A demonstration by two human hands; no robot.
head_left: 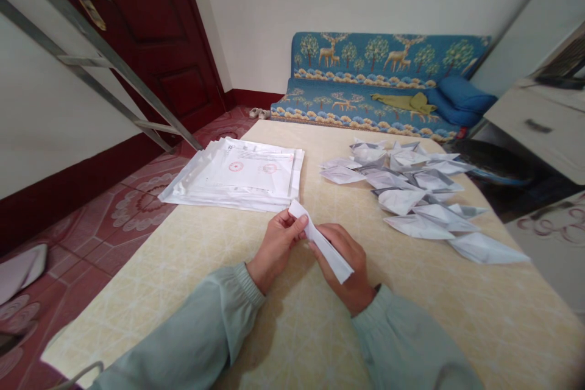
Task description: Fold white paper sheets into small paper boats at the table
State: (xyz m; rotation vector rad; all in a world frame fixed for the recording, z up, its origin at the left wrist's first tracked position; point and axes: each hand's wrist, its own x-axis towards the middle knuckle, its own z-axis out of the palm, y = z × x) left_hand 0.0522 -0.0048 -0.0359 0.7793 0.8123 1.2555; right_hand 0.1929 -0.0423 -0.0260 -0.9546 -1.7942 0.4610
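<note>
Between my two hands is a white sheet of paper folded into a narrow strip [329,251], held at a slant above the table. My left hand [277,242] pinches its upper end, thumb on top. Lower down, my right hand [348,259] is closed around the strip from the right side; some of its fingers are hidden behind the paper. Just beyond my left hand lies a stack of printed paper sheets [256,178] with red round stamps on the top one. To the right sit several folded paper boats [418,222], grouped in overlapping rows.
All this is on a cream patterned table [214,250]. Behind it stands a blue sofa [351,94] with a green cloth [406,102] and blue cushions [464,97]. A metal ladder [109,61] leans at the left near a dark red door [141,18]. A white cabinet [539,122] stands right.
</note>
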